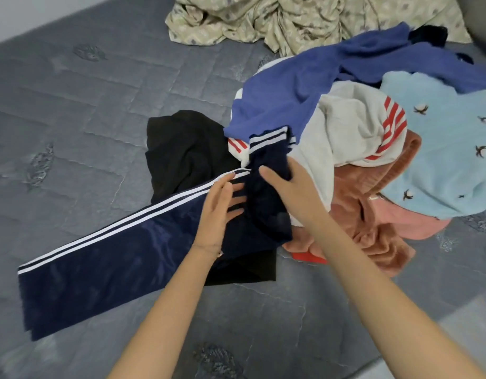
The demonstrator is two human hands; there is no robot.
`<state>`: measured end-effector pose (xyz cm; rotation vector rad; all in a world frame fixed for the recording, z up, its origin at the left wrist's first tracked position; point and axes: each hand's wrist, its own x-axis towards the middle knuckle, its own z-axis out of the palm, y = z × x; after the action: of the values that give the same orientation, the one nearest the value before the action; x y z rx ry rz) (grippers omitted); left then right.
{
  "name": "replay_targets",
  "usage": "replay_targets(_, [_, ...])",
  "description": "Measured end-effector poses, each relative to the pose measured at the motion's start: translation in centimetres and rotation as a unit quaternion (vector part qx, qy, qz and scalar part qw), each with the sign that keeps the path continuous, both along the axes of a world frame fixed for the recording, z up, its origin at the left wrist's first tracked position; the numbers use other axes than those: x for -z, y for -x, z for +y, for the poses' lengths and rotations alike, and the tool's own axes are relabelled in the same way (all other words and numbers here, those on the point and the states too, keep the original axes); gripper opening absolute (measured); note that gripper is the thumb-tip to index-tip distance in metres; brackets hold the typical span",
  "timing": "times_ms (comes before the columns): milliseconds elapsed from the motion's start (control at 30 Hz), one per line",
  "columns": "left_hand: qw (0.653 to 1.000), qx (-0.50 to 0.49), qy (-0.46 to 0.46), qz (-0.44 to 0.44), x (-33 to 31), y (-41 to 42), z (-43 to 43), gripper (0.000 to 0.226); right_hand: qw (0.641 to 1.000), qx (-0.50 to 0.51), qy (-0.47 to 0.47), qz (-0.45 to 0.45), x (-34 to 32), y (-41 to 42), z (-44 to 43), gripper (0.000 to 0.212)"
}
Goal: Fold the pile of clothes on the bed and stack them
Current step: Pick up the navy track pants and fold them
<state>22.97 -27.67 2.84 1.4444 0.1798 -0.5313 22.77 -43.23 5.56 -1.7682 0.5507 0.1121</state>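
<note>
At the pile's (354,124) edge, right hand (285,187) round trousers (113,258).

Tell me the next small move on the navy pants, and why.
Probably pull the bunched end free toward you: the right hand grips the pants where they run under the blue shirt, while one leg lies flat under the left hand.

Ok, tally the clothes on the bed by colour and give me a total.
Navy pants: 1
Black piece: 1
Blue piece: 1
Grey piece, red stripes: 1
Light blue piece: 1
Rust piece: 1
Pink piece: 1, may belong to the rust one
Red piece: 1
Dark piece at the back: 1
Total: 9 in view; more may be buried.
</note>
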Motion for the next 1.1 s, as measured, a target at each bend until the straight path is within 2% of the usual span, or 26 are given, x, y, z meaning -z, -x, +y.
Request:
replay_targets(100, [0.998, -0.003, 0.021, 0.051, -0.2, -0.3, 5.2, 0.048, 0.983, -0.176, 0.045, -0.014, 1.0, 1.6, 7.2, 0.027])
replay_targets(167, [0.996, -0.025, 0.0, 0.088, 0.0, -0.2, 8.6, 0.069, 0.955, -0.289, 0.067, -0.024, 2.4, 2.6, 11.0, 0.039])
replay_targets(200, [0.993, -0.055, -0.032, 0.1, 0.3, 0.0, 10.2, 0.072, 0.936, -0.341, 0.078, -0.021, 3.1, 3.1, 12.5, 0.042])
replay_targets(300, [0.983, -0.114, -0.129, 0.069, 1.7, 1.0, 14.7, 0.04, 0.903, -0.418, 0.101, -0.013, 5.0, 4.3, 15.8, 0.044])
replay_targets(400, [0.968, -0.154, -0.198, 0.028, 3.4, 2.2, 19.2, 0.033, 0.897, -0.395, 0.188, -0.069, 6.9, 5.3, 18.1, 0.046])
replay_targets(467, [0.961, -0.183, -0.207, 0.015, 4.0, 2.8, 22.6, 0.032, 0.895, -0.365, 0.243, -0.079, 8.3, 5.5, 19.0, 0.048])
replay_targets(600, [0.957, -0.207, -0.204, 0.026, 5.2, 3.7, 29.3, 0.025, 0.889, -0.297, 0.347, -0.029, 11.0, 4.6, 20.7, 0.059])
replay_targets(700, [0.945, -0.245, -0.212, 0.035, 6.4, 4.4, 34.2, 0.021, 0.86, -0.343, 0.372, 0.067, 13.2, 3.5, 22.7, 0.061])
replay_targets(767, [0.941, -0.265, -0.207, 0.048, 7.3, 5.0, 37.1, 0.022, 0.847, -0.354, 0.388, 0.08, 14.3, 3.0, 23.9, 0.061])
replay_targets(867, [0.935, -0.278, -0.211, 0.066, 8.4, 6.0, 40.8, 0.023, 0.841, -0.346, 0.412, 0.055, 15.1, 2.2, 25.5, 0.062])
replay_targets(1000, [0.933, -0.278, -0.216, 0.076, 9.5, 6.9, 43.7, 0.011, 0.822, -0.353, 0.446, 0.021, 16.3, 1.0, 26.8, 0.065])
replay_targets(1100, [0.928, -0.285, -0.229, 0.074, 10.3, 7.2, 45.0, 0.01, 0.807, -0.327, 0.489, -0.056, 17.8, -0.3, 26.4, 0.051])
